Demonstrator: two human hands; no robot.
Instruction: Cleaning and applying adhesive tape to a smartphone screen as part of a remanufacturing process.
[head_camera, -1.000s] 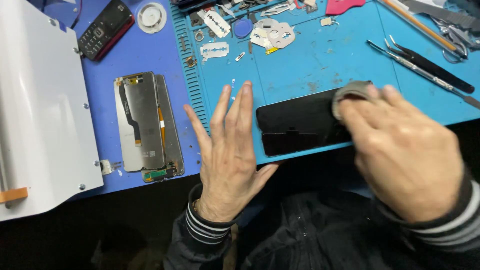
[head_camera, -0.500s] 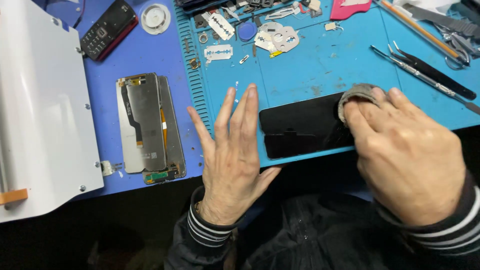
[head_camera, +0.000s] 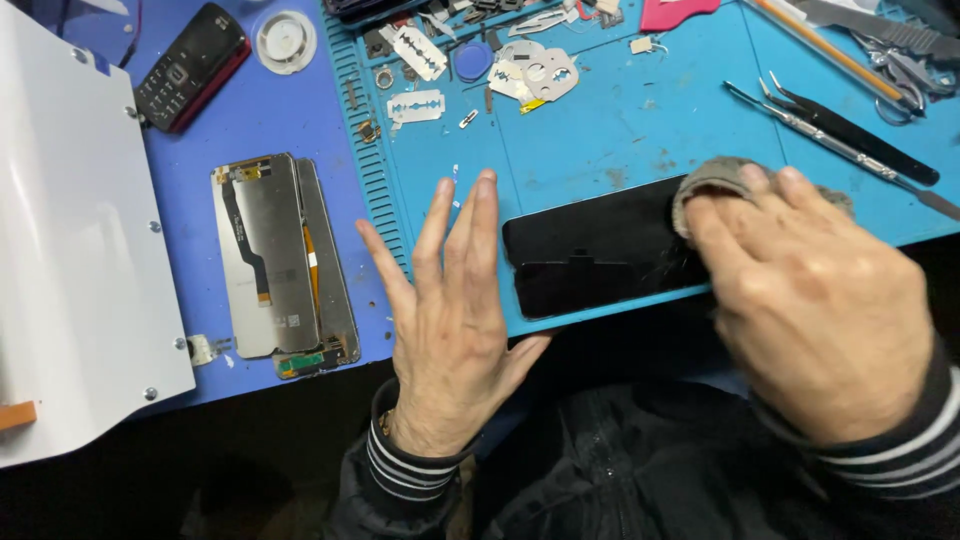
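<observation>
Grey cloth (head_camera: 722, 176) under right hand (head_camera: 815, 310), seemingly on black screen (head_camera: 600, 260)

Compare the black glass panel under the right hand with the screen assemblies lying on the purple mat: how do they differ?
The black glass panel lies crosswise on the blue mat, glossy dark side up; the screen assemblies lie lengthwise, grey metal backs and flex cables up. The right hand presses a grey cloth on the panel; the assemblies lie untouched. Both are flat, phone-sized rectangles.

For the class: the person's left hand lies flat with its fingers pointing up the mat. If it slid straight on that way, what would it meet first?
Probably the razor blade: the left hand points up the bare blue mat, slightly rightward, so it may pass just beside it.
</observation>
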